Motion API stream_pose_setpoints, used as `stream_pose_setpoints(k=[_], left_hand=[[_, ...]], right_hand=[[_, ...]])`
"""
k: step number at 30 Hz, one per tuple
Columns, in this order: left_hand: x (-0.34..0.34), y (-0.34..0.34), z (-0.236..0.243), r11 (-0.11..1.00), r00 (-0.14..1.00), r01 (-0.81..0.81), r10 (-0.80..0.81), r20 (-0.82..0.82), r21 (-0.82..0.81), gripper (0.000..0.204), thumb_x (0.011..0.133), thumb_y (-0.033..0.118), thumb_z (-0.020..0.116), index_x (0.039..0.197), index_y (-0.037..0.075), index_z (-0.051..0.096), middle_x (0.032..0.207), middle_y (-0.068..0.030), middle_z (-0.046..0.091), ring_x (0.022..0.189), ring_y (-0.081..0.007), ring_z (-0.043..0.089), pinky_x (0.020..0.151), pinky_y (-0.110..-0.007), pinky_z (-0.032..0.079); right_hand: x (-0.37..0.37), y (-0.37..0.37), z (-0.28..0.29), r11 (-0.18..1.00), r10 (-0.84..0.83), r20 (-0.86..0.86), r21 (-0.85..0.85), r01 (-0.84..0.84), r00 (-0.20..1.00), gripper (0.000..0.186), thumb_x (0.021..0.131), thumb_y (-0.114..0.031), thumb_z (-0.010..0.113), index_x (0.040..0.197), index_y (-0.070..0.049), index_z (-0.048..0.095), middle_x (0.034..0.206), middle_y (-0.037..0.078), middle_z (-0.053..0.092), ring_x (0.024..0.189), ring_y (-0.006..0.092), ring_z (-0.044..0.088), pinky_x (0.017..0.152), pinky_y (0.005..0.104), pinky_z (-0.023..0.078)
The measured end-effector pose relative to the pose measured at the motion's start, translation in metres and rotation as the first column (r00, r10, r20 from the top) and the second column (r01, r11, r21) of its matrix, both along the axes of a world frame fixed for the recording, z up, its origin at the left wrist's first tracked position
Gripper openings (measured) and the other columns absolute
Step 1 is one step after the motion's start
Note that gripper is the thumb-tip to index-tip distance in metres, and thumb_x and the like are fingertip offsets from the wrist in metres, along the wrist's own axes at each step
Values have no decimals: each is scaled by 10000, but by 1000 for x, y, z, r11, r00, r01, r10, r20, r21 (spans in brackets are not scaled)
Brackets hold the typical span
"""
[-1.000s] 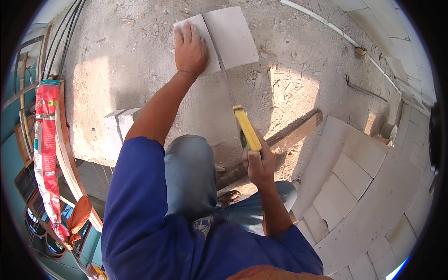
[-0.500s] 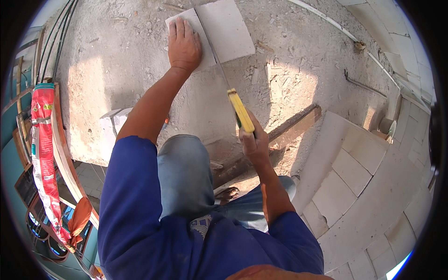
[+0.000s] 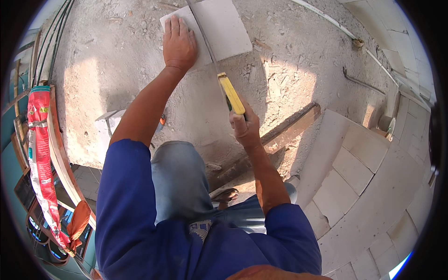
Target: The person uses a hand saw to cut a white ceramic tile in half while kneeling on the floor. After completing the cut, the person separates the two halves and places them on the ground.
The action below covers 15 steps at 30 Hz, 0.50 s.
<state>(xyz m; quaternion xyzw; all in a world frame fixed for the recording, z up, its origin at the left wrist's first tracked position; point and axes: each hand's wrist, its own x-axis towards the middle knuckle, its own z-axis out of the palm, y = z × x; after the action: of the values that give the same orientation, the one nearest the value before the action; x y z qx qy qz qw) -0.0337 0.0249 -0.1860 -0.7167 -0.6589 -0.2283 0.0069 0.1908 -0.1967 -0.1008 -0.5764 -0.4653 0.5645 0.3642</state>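
Note:
A pale grey lightweight block (image 3: 225,29) lies on the dusty concrete at the top of the view. My left hand (image 3: 179,45) presses flat on its left part, fingers stretched out and holding nothing. In my right hand (image 3: 245,122) is the yellow handle of a handsaw (image 3: 232,93), with my fingers wrapped round it. The saw's thin blade runs up and to the left, along a line between the two parts of the block. How deep the blade sits in the block I cannot tell.
A wooden beam (image 3: 291,122) lies across the floor right of my knees. Further right stands a pale block wall (image 3: 353,171). More blocks (image 3: 108,122) sit by my left arm. At the left hang a red and white sack (image 3: 41,140) and black cables (image 3: 57,39). A white pipe (image 3: 326,18) runs at upper right.
My right hand and the saw handle have moved up and to the left, toward the block. My left hand stays on the block; the whole view has shifted slightly.

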Motion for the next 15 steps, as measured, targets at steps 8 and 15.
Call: stream_pose_setpoints(k=[8,15], left_hand=[[-10,-12,-10,998,998,-63,63,-27,-3,551,1007,280,455,1441,-59,439,1547,-238,373,1448,-412,317,1151,-519,306],[-6,2,-7,1000,999,-25,25,-30,6,543,1003,278,470,1432,-54,449,1542,-250,372,1441,-421,325,1134,-534,335]], right_hand=[[37,-119,24,998,-67,-80,-26,65,995,727,983,-507,583,1465,25,467,832,15,620,703,62,546,708,233,473],[-5,21,-26,996,6,-126,88,5,992,670,994,-475,571,1461,-3,478,791,-5,548,672,54,455,605,246,422]])
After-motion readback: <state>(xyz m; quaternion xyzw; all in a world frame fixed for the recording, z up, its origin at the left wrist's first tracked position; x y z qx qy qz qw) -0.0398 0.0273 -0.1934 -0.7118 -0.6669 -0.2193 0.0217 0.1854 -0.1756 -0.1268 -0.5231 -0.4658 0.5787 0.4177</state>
